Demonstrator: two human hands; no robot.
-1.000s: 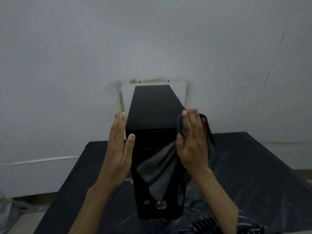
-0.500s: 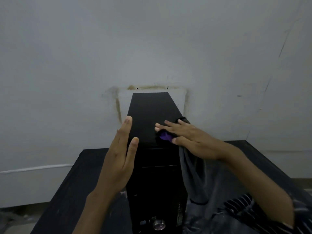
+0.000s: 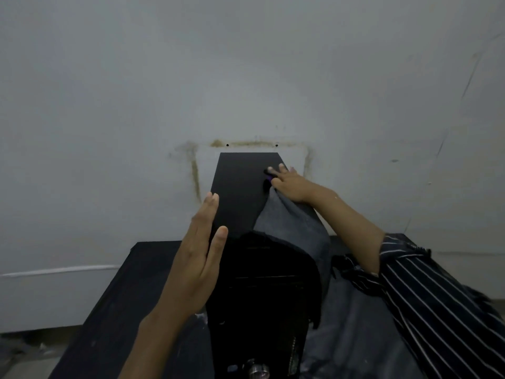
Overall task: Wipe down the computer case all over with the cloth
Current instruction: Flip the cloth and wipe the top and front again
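There, cloth (image 3: 289, 228) under flat right hand (image 3: 291, 184) atop case (image 3: 240, 192); left hand (image 3: 194, 258) flat, empty, against its side

Tight at the back, open on the left.
Far end of the computer case (image 3: 240, 192) close against the wall (image 3: 246, 77) (gap unreadable). Bare top left of the cloth (image 3: 289, 231), between left hand (image 3: 194, 261) flat on the side edge and right hand (image 3: 289, 184) near the far right corner. Open bench (image 3: 123, 296) strip left of the case; right side crossed by the striped sleeve (image 3: 426, 285).

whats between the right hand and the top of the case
The grey cloth, pressed under the right hand onto the computer case top, its tail trailing forward. Head view.
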